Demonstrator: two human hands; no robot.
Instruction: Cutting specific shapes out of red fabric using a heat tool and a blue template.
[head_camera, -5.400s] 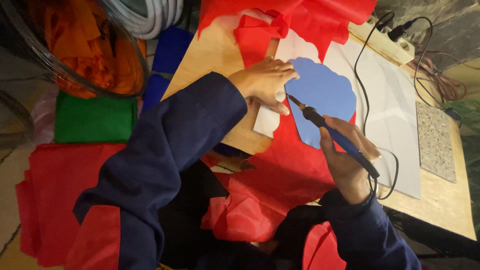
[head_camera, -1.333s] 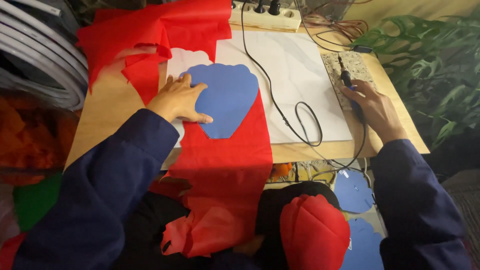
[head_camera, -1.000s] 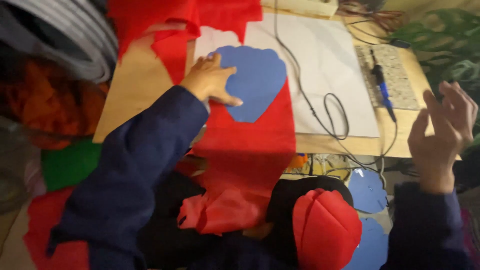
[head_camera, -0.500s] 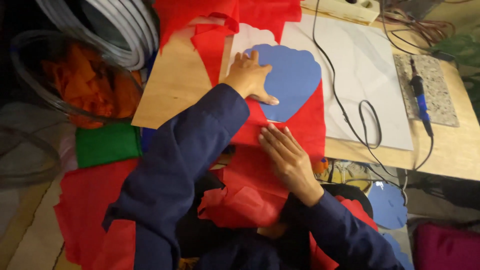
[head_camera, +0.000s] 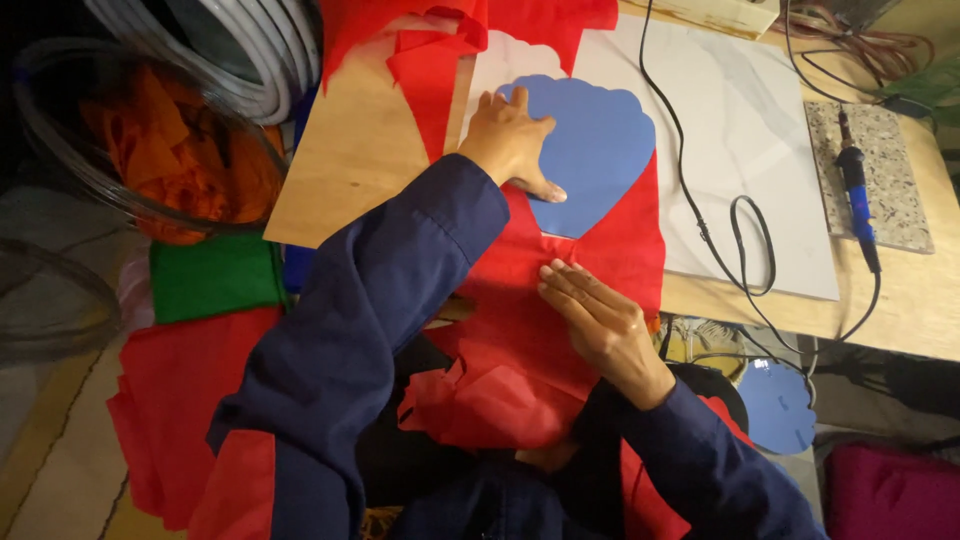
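From the head view, your left hand (head_camera: 515, 140) lies flat, fingers spread and released, pressing down on the blue scalloped template (head_camera: 595, 150), with the thumb stretched along its lower left edge. The template sits on the red fabric (head_camera: 600, 255), which drapes from the wooden table (head_camera: 350, 160) down over its near edge into your lap. Your right hand (head_camera: 600, 325) rests palm down on the same red fabric just below the template, fingers extended and together, gripping nothing; its fingertips point toward the template's lower tip but stay apart from it.

Beyond the template a white sheet (head_camera: 740, 130) covers much of the table, and a black cord (head_camera: 715, 215) loops across it. At the right, the blue-handled tool (head_camera: 856, 190) lies on a speckled stone tile (head_camera: 880, 180), well apart from both hands. To the left of the table, a clear bowl (head_camera: 150, 140) holds orange fabric, with a green cloth (head_camera: 210, 275) folded beneath it and more red cloth lower down. A second blue scalloped piece (head_camera: 775, 405) lies below the table's edge on the right.
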